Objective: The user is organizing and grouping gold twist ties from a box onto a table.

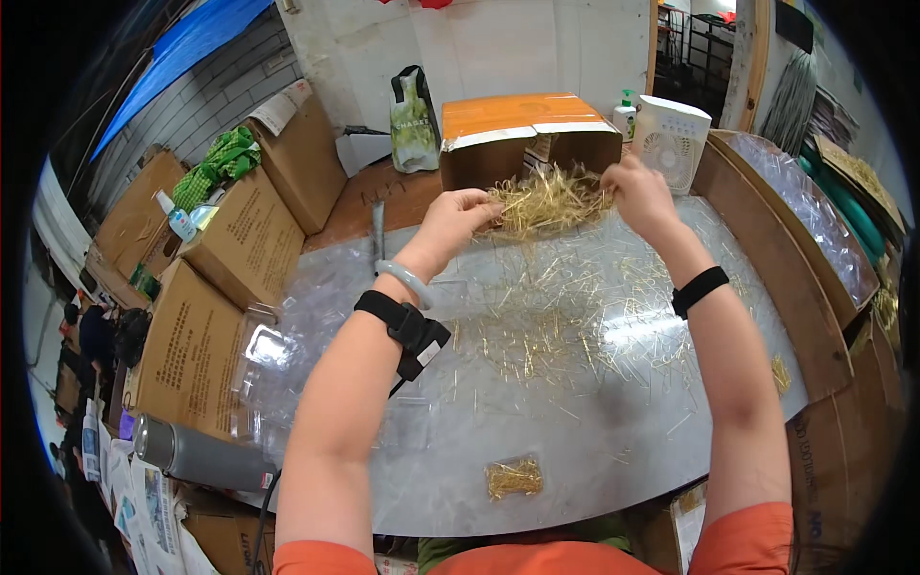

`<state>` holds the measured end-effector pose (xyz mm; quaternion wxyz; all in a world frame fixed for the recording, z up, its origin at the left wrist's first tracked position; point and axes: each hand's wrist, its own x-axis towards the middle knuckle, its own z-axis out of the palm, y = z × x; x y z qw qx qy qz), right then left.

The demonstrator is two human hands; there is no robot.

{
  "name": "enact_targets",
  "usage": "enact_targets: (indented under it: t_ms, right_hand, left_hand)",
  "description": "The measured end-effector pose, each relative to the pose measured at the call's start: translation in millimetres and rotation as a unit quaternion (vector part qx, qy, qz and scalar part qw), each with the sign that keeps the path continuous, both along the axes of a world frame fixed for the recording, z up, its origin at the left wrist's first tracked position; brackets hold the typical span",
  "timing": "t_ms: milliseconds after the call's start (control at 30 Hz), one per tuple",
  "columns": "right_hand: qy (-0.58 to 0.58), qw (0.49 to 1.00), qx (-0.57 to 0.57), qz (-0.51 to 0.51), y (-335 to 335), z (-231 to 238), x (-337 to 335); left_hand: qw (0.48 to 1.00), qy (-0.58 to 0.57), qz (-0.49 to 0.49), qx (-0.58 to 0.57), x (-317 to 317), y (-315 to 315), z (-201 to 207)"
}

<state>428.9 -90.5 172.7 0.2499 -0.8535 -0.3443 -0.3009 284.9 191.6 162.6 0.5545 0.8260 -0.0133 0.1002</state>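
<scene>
A heap of thin gold wire pins [548, 203] lies at the mouth of an open cardboard box [522, 117] with an orange top, at the far side of the grey table. My left hand [460, 218] is closed at the heap's left edge, fingertips pinched together. At the heap's right edge, my right hand [640, 195] is also closed, thumb and forefinger pressed together. What either pinch holds is too small to make out. More loose gold pins [546, 326] are strewn over the table between my forearms. Near the front edge lies a small clear pack of gold pins [514, 477].
Clear plastic cases [321, 307] cover the table's left part. Cardboard boxes [196, 355] and a grey flask [206, 455] stand at the left. A white fan [671, 144] and pump bottle [625, 115] stand far right. A cardboard wall [767, 259] edges the right side.
</scene>
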Motion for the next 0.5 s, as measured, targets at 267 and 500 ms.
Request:
enact_targets:
  t_ms: [267,500]
  right_hand:
    - [0.215,0.943,0.180,0.178,-5.8,-3.8,2.9]
    - [0.471,0.859,0.023,0.199,34.0,15.9,-44.2]
  left_hand:
    - [0.979,-0.005,-0.061,-0.193,-1.8,-27.8,7.3]
    - [0.943,-0.011,-0.116,-0.311,-7.8,-15.0,16.4]
